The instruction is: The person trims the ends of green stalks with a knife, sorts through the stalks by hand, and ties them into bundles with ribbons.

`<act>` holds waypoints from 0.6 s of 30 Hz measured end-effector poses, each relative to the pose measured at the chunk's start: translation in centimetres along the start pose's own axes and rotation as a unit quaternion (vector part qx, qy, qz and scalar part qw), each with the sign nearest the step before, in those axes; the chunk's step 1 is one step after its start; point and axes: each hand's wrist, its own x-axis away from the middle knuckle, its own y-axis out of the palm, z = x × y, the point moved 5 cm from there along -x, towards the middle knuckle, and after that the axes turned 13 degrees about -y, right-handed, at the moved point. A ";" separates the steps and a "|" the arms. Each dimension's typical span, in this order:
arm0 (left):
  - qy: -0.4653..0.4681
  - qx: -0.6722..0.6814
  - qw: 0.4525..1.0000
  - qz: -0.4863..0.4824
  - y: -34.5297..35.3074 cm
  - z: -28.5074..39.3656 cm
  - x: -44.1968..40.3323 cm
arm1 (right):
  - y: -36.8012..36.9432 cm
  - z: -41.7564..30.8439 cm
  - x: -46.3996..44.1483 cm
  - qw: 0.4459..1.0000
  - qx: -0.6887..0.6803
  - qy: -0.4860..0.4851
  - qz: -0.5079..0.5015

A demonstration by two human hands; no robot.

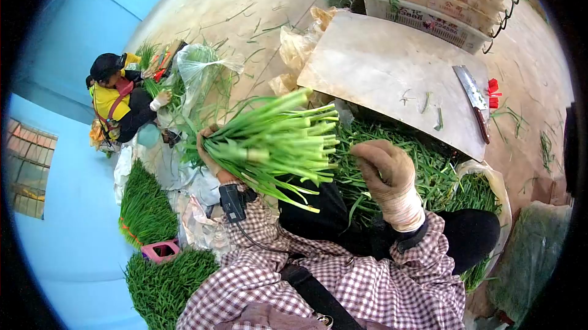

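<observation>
My left hand [211,157] is wrapped around a bunch of green chives [269,143], whose pale cut ends fan out to the right. The bunch is slightly blurred. To its right is my right hand [389,180], in a brownish glove, raised above a heap of loose chives [404,152] and apart from the bunch. Its fingers curl in together; whether anything small sits inside them is hidden. Beyond the heap lies a pale board [380,60] with a knife [473,100] and a few green scraps on it. Red ties [493,93] lie by the board's right edge.
Stacked white crates [422,20] stand behind the board. Tied chives [144,204] and another green pile [168,284] lie at left, near a pink plastic holder [161,251]. A person in yellow [116,100] sits at the back left, handling greens beside a clear plastic bag [199,72].
</observation>
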 end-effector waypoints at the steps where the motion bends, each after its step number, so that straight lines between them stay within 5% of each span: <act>1: 0.006 0.009 1.000 -0.020 0.7 0.3 -0.1 | -0.1 0.2 0.2 0.999 -0.001 -0.009 0.038; 4: 0.018 0.044 0.996 -0.078 2.7 1.0 -0.5 | -0.5 1.7 1.8 0.985 -0.045 -0.020 0.166; 13: -0.006 0.155 0.955 -0.252 8.8 0.9 -1.1 | -2.9 3.2 3.2 0.973 -0.112 0.145 0.141; 18: -0.043 0.205 0.914 -0.348 11.5 0.2 -0.7 | -1.3 4.9 3.3 0.923 -0.266 0.240 0.138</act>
